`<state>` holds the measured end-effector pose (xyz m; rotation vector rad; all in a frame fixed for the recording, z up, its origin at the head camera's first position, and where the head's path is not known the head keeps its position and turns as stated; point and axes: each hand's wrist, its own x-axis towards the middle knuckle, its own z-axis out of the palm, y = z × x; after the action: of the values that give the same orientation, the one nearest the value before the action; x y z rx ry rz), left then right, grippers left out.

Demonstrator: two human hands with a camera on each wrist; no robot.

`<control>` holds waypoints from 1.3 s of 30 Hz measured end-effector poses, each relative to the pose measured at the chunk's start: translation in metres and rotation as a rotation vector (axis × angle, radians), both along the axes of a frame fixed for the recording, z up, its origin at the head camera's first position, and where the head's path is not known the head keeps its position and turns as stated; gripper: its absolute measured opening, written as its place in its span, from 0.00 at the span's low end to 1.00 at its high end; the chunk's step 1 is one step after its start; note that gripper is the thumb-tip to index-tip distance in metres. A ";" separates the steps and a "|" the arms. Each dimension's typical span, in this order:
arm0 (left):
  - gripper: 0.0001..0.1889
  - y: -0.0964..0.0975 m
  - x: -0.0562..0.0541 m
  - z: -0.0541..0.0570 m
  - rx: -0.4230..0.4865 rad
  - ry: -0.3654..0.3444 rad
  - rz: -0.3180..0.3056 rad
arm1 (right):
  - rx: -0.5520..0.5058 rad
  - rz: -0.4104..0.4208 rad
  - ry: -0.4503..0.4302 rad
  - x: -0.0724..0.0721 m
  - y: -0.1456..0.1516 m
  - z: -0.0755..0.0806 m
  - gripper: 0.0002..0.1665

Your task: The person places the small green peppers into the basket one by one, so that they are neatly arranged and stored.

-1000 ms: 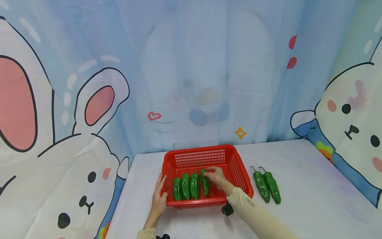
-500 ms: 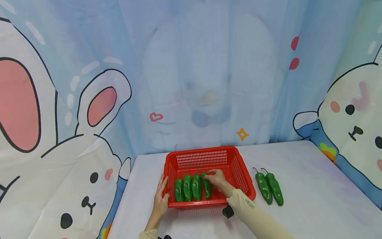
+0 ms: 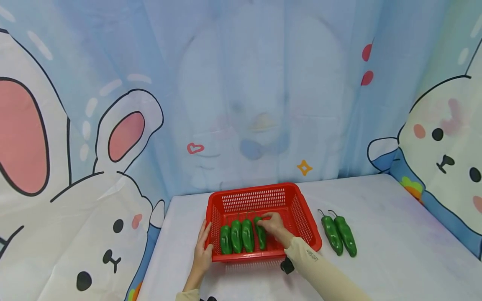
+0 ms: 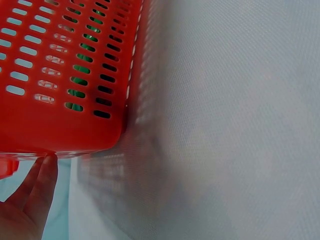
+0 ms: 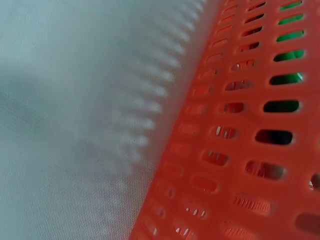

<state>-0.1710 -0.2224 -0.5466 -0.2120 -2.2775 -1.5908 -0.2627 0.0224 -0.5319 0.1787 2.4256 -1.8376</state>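
Observation:
A red plastic basket (image 3: 293, 209) with slotted walls stands on the white table. Inside, at its left, three glossy green chili peppers (image 3: 236, 236) lie side by side, stems toward the back. My right hand (image 3: 275, 225) reaches over the basket and pinches the upper part of another green chili pepper (image 3: 261, 239), just right of that row. Against the basket's left side rests my left hand (image 3: 202, 253), fingers extended along the wall and thumb near the front corner. In the left wrist view, straight fingers (image 4: 45, 185) touch the basket's edge. The right wrist view hides the right hand behind the slotted wall.
To the right of the basket, two more green chili peppers (image 3: 337, 235) lie together on the white table (image 3: 391, 234). A blue curtain (image 3: 256, 83) printed with cartoon rabbits hangs behind and at both sides. The basket's right part shows bare red floor.
The pinched chili pepper has shifted slightly, coming nearer the row at its left. Both hands keep their places at the basket; the whole view has moved a little with the head.

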 end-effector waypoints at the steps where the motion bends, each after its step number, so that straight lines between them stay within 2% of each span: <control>1: 0.37 0.000 0.000 0.000 0.000 0.000 0.002 | -0.001 -0.002 -0.002 0.000 0.000 0.000 0.19; 8: 0.36 0.004 0.003 0.002 -0.022 -0.014 0.033 | -0.026 0.015 -0.029 0.005 0.002 0.002 0.21; 16: 0.34 0.010 0.022 0.036 -0.008 -0.040 0.019 | -0.016 0.014 -0.031 0.007 0.004 0.006 0.22; 18: 0.34 0.010 0.021 0.034 -0.005 -0.047 0.023 | -0.013 0.014 -0.024 0.006 0.004 0.009 0.22; 23: 0.36 0.004 0.009 0.014 -0.025 -0.049 0.037 | -0.035 0.023 -0.018 0.006 0.004 0.019 0.23; 25: 0.36 0.002 0.007 0.012 -0.025 -0.048 0.034 | -0.047 0.036 -0.012 0.006 0.005 0.024 0.23; 30: 0.34 0.005 0.017 0.033 -0.004 -0.050 0.003 | -0.101 0.079 -0.018 0.005 0.007 0.035 0.26; 33: 0.33 0.007 0.022 0.042 -0.023 -0.043 0.004 | -0.127 0.109 -0.023 0.006 0.010 0.041 0.27; 37: 0.33 0.010 0.024 0.046 -0.011 -0.059 0.002 | -0.146 0.125 0.002 0.004 0.016 0.047 0.27; 39: 0.34 0.009 0.020 0.040 -0.004 -0.073 0.007 | -0.155 0.127 0.011 0.002 0.021 0.052 0.27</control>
<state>-0.1506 -0.2129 -0.5062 -0.1494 -2.3339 -1.6151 -0.2608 0.0432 -0.4802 0.0028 2.2319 -1.9631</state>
